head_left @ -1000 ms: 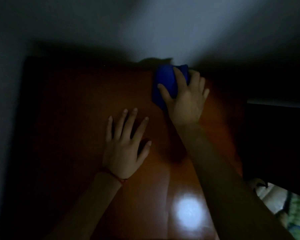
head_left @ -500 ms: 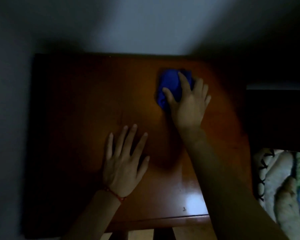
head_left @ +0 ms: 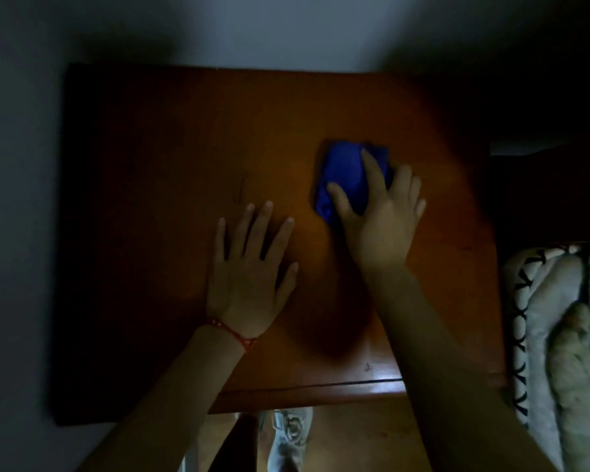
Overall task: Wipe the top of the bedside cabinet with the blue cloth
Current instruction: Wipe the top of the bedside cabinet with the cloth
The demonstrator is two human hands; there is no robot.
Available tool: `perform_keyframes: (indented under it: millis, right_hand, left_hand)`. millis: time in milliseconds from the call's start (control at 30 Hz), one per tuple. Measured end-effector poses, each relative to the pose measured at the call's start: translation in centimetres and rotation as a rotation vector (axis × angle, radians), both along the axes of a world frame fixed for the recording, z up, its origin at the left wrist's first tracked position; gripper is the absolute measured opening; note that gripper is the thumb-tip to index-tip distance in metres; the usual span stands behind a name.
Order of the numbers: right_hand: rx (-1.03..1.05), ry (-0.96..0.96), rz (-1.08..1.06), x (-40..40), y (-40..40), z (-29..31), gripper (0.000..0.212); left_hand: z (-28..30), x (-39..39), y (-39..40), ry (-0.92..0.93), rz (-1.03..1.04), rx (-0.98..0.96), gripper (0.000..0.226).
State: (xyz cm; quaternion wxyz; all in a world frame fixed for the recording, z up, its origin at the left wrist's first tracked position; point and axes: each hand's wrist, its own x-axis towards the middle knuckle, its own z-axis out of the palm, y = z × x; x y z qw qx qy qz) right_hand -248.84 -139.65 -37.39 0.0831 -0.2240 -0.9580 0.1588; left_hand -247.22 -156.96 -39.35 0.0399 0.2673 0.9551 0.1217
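Observation:
The bedside cabinet top [head_left: 171, 158] is glossy reddish-brown wood, dimly lit and darkest on its left. A bunched blue cloth [head_left: 343, 175] lies right of centre on it. My right hand [head_left: 380, 216] presses down on the cloth, thumb and fingers spread over its near and right parts. My left hand [head_left: 249, 264] rests flat on the wood to the left of the cloth, fingers apart, holding nothing. A red string bracelet [head_left: 234, 332] circles the left wrist.
A pale wall [head_left: 286, 28] runs behind the cabinet and along its left side. A bed with patterned bedding [head_left: 556, 335] adjoins the right edge. Below the cabinet's front edge [head_left: 321, 393] I see the floor and a light shoe [head_left: 288, 437].
My right hand has dragged the blue cloth from the back edge towards the front. The view has tilted down, so the cabinet's front edge and the floor now show. The left hand stays flat.

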Motion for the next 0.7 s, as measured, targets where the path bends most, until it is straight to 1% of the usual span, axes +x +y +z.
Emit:
perform_keyframes:
  millis: [100, 133, 167, 267, 333, 367, 433, 500, 533, 633, 700]
  right_hand:
    - [0.022, -0.016, 0.036, 7.7, -2.1, 0.0, 0.058]
    - [0.030, -0.034, 0.048, 8.8, -2.3, -0.1, 0.058]
    - [0.031, -0.031, 0.062, 8.5, -2.0, -0.1, 0.058]
    - [0.068, -0.003, 0.051, 3.6, -0.6, 0.1, 0.059]
    - [0.025, -0.025, 0.042, 2.5, -0.1, 0.1, 0.059]
    - [0.007, -0.024, 0.032, 3.8, -0.4, 0.1, 0.059]
    - [0.009, -0.024, 0.043, 9.3, -1.9, 0.2, 0.058]
    - [0.007, -0.062, 0.069, 15.0, -3.3, 0.5, 0.057]
    - [0.008, -0.076, 0.086, 16.3, -3.5, 0.5, 0.057]
    - [0.059, -0.034, 0.127, 13.0, -2.5, 0.0, 0.056]
    - [0.101, 0.017, 0.101, 10.2, -1.9, -0.2, 0.056]
  left_hand:
    - [-0.1, 0.0, 0.0, 0.016, -0.004, 0.025, 0.053]
    - [-0.1, 0.0, -0.1, 0.021, 0.000, 0.035, 0.053]
    - [-0.1, 0.2, -0.3, 0.028, 0.007, 0.046, 0.052]
    - [0.4, 1.9, -0.3, 0.046, 0.015, 0.075, 0.052]
    - [0.6, 4.1, -0.4, 0.044, 0.020, 0.085, 0.051]
    - [0.6, 5.2, -0.5, 0.029, 0.021, 0.085, 0.051]
    - [0.4, 7.5, -1.0, -0.008, 0.048, 0.067, 0.054]
    - [0.1, 9.2, -1.5, -0.036, 0.072, 0.046, 0.057]
    - [-0.1, 9.6, -1.6, -0.034, 0.077, 0.044, 0.056]
    - [-0.3, 9.9, -1.6, 0.011, 0.081, 0.067, 0.056]
    - [-0.3, 9.8, -1.6, 0.032, 0.082, 0.076, 0.058]
